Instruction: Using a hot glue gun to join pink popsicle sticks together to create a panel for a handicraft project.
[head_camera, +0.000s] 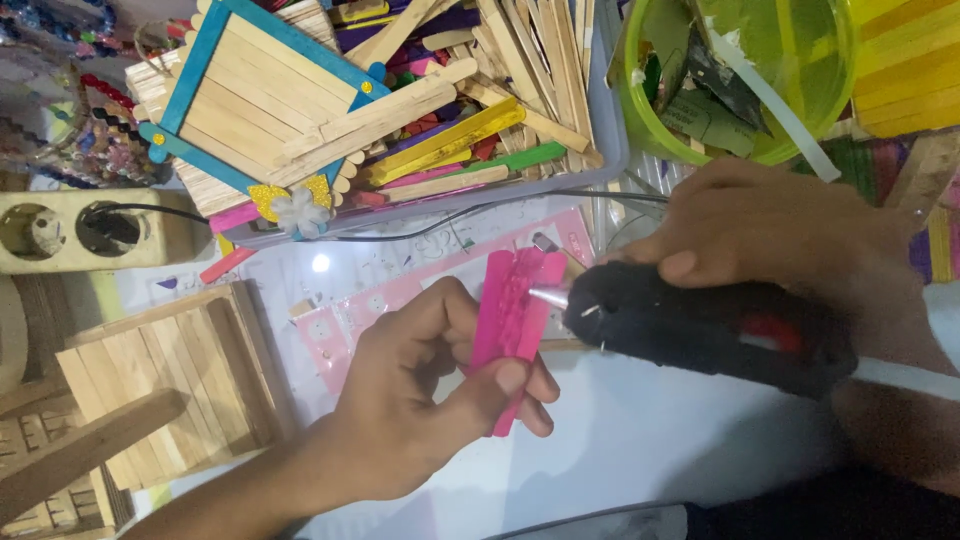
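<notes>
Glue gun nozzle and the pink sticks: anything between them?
Nothing: in the head view the glue gun nozzle tip meets the pink craft sticks held in the left hand.

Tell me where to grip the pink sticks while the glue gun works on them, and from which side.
Grip the pink sticks by their lower end, coming from below and left, as the left hand does: thumb on the face, fingers behind. The sticks are flat and stand nearly upright, and the glue gun in the right hand has its nozzle at the upper right edge, so the lower half is likely safest.
</notes>
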